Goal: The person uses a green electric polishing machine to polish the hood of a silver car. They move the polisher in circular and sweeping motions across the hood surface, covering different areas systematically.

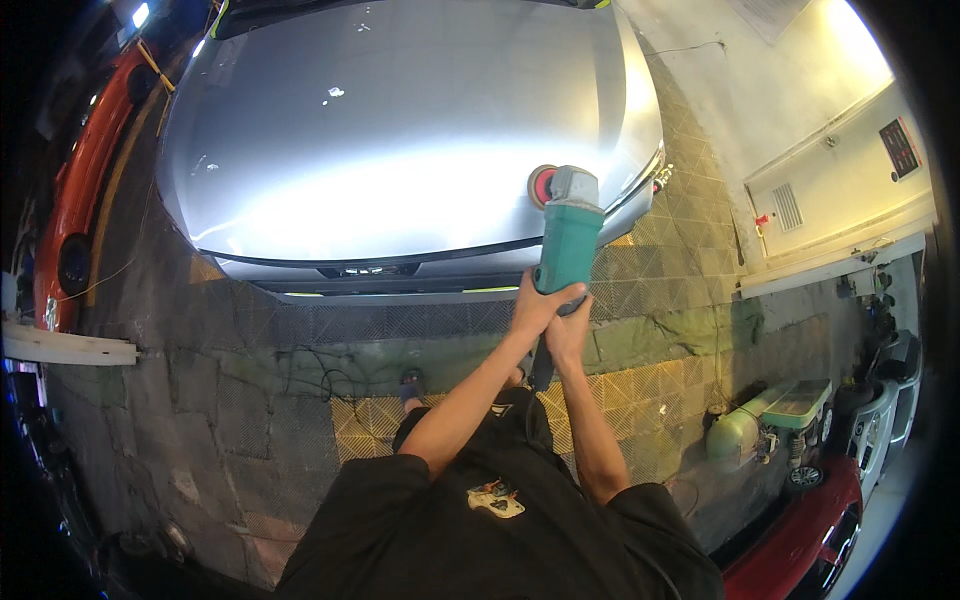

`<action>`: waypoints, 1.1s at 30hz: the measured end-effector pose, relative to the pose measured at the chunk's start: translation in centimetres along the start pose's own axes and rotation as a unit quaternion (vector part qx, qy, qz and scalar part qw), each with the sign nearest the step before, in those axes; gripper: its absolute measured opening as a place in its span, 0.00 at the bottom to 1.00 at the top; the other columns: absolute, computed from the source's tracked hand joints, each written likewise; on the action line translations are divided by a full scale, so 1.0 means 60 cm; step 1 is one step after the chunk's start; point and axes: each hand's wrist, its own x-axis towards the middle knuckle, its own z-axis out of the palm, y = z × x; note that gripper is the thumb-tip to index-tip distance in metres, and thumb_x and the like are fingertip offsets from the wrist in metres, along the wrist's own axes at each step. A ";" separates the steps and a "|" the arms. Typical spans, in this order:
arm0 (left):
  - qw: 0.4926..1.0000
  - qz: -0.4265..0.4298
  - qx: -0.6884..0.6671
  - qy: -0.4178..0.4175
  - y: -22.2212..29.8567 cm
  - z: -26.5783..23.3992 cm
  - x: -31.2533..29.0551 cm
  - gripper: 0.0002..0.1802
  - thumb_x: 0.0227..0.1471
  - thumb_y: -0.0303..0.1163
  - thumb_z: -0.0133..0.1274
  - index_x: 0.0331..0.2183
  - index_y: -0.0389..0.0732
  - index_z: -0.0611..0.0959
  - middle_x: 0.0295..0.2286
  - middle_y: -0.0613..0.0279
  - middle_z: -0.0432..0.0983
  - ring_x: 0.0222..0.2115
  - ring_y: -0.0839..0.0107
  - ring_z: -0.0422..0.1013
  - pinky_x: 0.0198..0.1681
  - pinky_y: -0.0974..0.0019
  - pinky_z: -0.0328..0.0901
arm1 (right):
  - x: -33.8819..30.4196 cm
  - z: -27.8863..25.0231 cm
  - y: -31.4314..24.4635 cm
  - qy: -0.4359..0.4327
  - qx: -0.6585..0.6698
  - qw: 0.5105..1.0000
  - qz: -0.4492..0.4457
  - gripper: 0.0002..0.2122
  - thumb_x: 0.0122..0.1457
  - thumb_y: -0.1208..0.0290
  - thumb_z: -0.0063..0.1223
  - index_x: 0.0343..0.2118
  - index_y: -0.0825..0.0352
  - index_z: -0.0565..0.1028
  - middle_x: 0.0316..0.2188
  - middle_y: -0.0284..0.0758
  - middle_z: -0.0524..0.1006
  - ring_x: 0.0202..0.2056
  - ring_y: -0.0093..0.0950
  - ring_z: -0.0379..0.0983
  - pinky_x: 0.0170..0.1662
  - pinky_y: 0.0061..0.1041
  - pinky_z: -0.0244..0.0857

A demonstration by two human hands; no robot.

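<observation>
A teal car polisher (570, 245) with a grey head reaches out in front of me over the front right of a silver car hood (380, 140). Its round pad (541, 186), red with a tan rim, shows at the left of the head, tilted and at the hood's surface; whether it presses on the paint I cannot tell. My left hand (540, 303) wraps the rear of the polisher's body, thumb across it. Just behind, my right hand (570, 325) closes round the handle end. White blobs (333, 93) dot the hood. The fingers beneath the tool are hidden.
Below the hood runs the car's front bumper (375, 275). A dark cable (325, 375) lies on the tiled floor to the left. At the right stands a green air compressor (740, 435) near a red car (800, 530). An orange car (95, 170) is parked far left.
</observation>
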 end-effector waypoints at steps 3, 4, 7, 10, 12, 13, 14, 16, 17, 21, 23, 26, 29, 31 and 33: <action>0.996 -0.018 -0.085 -0.011 -0.008 -0.026 -0.010 0.52 0.40 0.49 0.76 0.56 0.27 0.71 0.47 0.45 0.76 0.48 0.57 0.76 0.53 0.58 0.70 | -0.028 0.016 -0.002 -0.006 -0.007 1.000 0.010 0.37 0.51 0.66 0.65 0.61 0.76 0.58 0.48 0.59 0.75 0.51 0.50 0.75 0.54 0.41 0.68; 0.995 -0.020 -0.098 -0.016 -0.010 -0.035 -0.014 0.51 0.40 0.49 0.76 0.56 0.28 0.71 0.47 0.46 0.76 0.48 0.58 0.76 0.53 0.59 0.70 | -0.036 0.020 -0.005 -0.009 -0.018 1.000 0.015 0.38 0.51 0.66 0.65 0.61 0.76 0.58 0.48 0.60 0.76 0.51 0.51 0.76 0.54 0.41 0.68; 0.994 -0.013 -0.112 -0.011 -0.014 -0.058 -0.024 0.47 0.42 0.44 0.76 0.57 0.31 0.72 0.49 0.48 0.76 0.49 0.60 0.75 0.54 0.59 0.70 | -0.059 0.038 -0.017 -0.001 -0.036 0.999 0.004 0.38 0.50 0.66 0.66 0.61 0.76 0.58 0.48 0.61 0.76 0.50 0.52 0.76 0.53 0.42 0.69; 0.994 -0.011 -0.110 0.017 -0.014 -0.075 -0.034 0.46 0.43 0.41 0.75 0.57 0.31 0.72 0.50 0.49 0.76 0.49 0.60 0.75 0.54 0.58 0.70 | -0.072 0.051 -0.031 -0.007 -0.048 0.999 -0.006 0.39 0.50 0.67 0.66 0.61 0.77 0.58 0.48 0.61 0.76 0.51 0.53 0.76 0.53 0.43 0.69; 0.991 -0.023 -0.128 0.038 -0.012 -0.086 -0.043 0.45 0.43 0.39 0.75 0.58 0.31 0.71 0.50 0.48 0.76 0.49 0.60 0.75 0.54 0.58 0.70 | -0.080 0.058 -0.040 -0.018 -0.074 0.997 -0.004 0.39 0.50 0.66 0.66 0.61 0.78 0.58 0.47 0.61 0.77 0.50 0.53 0.77 0.53 0.43 0.69; 0.989 -0.022 -0.142 0.046 -0.010 -0.093 -0.046 0.45 0.44 0.38 0.74 0.58 0.32 0.71 0.49 0.49 0.76 0.49 0.60 0.75 0.54 0.58 0.70 | -0.084 0.063 -0.043 -0.031 -0.064 0.997 -0.011 0.39 0.50 0.66 0.66 0.61 0.78 0.58 0.46 0.62 0.77 0.49 0.54 0.77 0.52 0.43 0.70; 0.986 -0.018 -0.159 0.051 -0.008 -0.099 -0.050 0.44 0.44 0.37 0.74 0.58 0.32 0.72 0.49 0.50 0.76 0.48 0.60 0.75 0.53 0.58 0.70 | -0.088 0.068 -0.046 -0.039 -0.063 0.997 -0.018 0.39 0.50 0.66 0.66 0.61 0.78 0.58 0.46 0.62 0.77 0.49 0.54 0.78 0.52 0.42 0.70; 0.979 -0.006 -0.196 0.056 -0.004 -0.114 -0.057 0.42 0.44 0.38 0.74 0.56 0.33 0.73 0.47 0.51 0.77 0.47 0.61 0.76 0.52 0.58 0.71 | -0.094 0.080 -0.050 -0.059 -0.062 0.996 -0.024 0.40 0.50 0.66 0.66 0.61 0.78 0.57 0.45 0.62 0.77 0.48 0.54 0.78 0.51 0.42 0.71; 0.975 0.003 -0.216 0.055 -0.003 -0.122 -0.060 0.41 0.44 0.39 0.75 0.55 0.33 0.74 0.46 0.52 0.78 0.46 0.62 0.76 0.52 0.59 0.71 | -0.096 0.087 -0.053 -0.071 -0.062 0.995 -0.025 0.40 0.49 0.66 0.66 0.62 0.78 0.57 0.45 0.63 0.78 0.48 0.54 0.78 0.51 0.42 0.71; 0.966 0.030 -0.243 0.082 0.002 -0.150 -0.068 0.34 0.49 0.35 0.71 0.53 0.34 0.74 0.45 0.53 0.78 0.44 0.63 0.76 0.50 0.59 0.71 | -0.100 0.114 -0.067 -0.092 -0.096 0.990 -0.045 0.41 0.49 0.65 0.67 0.62 0.78 0.57 0.45 0.64 0.78 0.48 0.55 0.79 0.51 0.43 0.71; 0.959 0.024 -0.261 0.104 0.008 -0.166 -0.067 0.32 0.50 0.35 0.71 0.52 0.34 0.75 0.45 0.54 0.78 0.44 0.64 0.76 0.49 0.59 0.71 | -0.099 0.124 -0.079 -0.123 -0.105 0.986 -0.048 0.41 0.49 0.65 0.67 0.63 0.77 0.56 0.44 0.64 0.78 0.48 0.56 0.79 0.51 0.44 0.72; 0.945 0.043 -0.305 0.110 0.017 -0.187 -0.063 0.30 0.51 0.35 0.70 0.51 0.35 0.76 0.45 0.55 0.78 0.43 0.65 0.76 0.49 0.60 0.71 | -0.096 0.144 -0.095 -0.154 -0.128 0.978 -0.054 0.42 0.49 0.65 0.67 0.64 0.76 0.55 0.44 0.64 0.78 0.47 0.57 0.79 0.51 0.44 0.72; 0.935 0.058 -0.328 0.120 0.022 -0.200 -0.066 0.29 0.52 0.35 0.69 0.51 0.35 0.76 0.44 0.55 0.78 0.43 0.66 0.76 0.48 0.60 0.71 | -0.096 0.156 -0.103 -0.177 -0.149 0.971 -0.065 0.43 0.50 0.65 0.66 0.65 0.74 0.54 0.44 0.64 0.78 0.47 0.57 0.79 0.51 0.44 0.72; 0.933 0.061 -0.329 0.135 0.022 -0.204 -0.072 0.29 0.52 0.36 0.68 0.51 0.35 0.76 0.44 0.56 0.78 0.43 0.67 0.76 0.48 0.61 0.71 | -0.099 0.159 -0.103 -0.192 -0.159 0.966 -0.064 0.43 0.50 0.65 0.66 0.65 0.74 0.53 0.44 0.65 0.78 0.47 0.57 0.79 0.51 0.44 0.72; 0.931 0.059 -0.326 0.151 0.018 -0.204 -0.081 0.28 0.53 0.37 0.68 0.51 0.35 0.76 0.44 0.56 0.78 0.43 0.67 0.76 0.48 0.61 0.71 | -0.103 0.158 -0.102 -0.204 -0.164 0.963 -0.060 0.43 0.50 0.65 0.66 0.65 0.73 0.53 0.44 0.65 0.78 0.47 0.57 0.79 0.51 0.44 0.72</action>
